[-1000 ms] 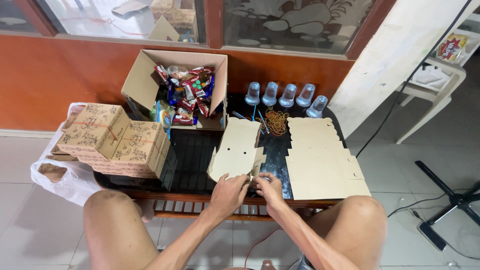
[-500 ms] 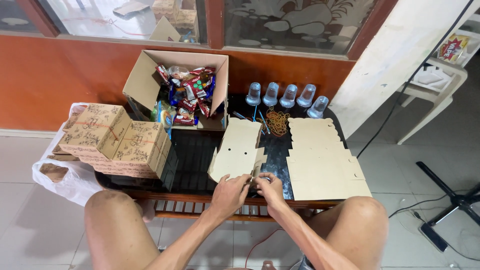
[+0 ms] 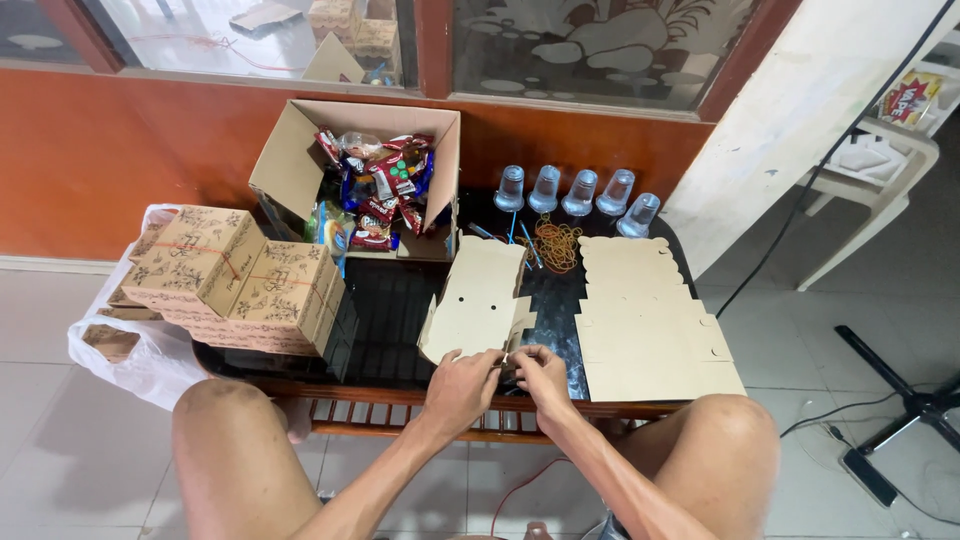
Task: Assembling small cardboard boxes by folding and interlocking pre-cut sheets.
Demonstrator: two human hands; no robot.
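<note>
Two hands meet at lower centre of the head view: the left hand (image 3: 462, 382) and right hand (image 3: 540, 374) both pinch the near edge of a half-folded cardboard box (image 3: 478, 300) on the dark table (image 3: 390, 305). A tab could tear or slip free if pressed crooked.

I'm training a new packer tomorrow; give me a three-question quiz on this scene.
1. True or false: both hands, left hand and right hand, are at the half-folded box.
2. How many plastic cups stand in the row at the back?
3. Where is the stack of flat cardboard blanks? A) right of the hands B) inside the open carton C) on the floor

Key: 1 true; 2 five; 3 A
</note>
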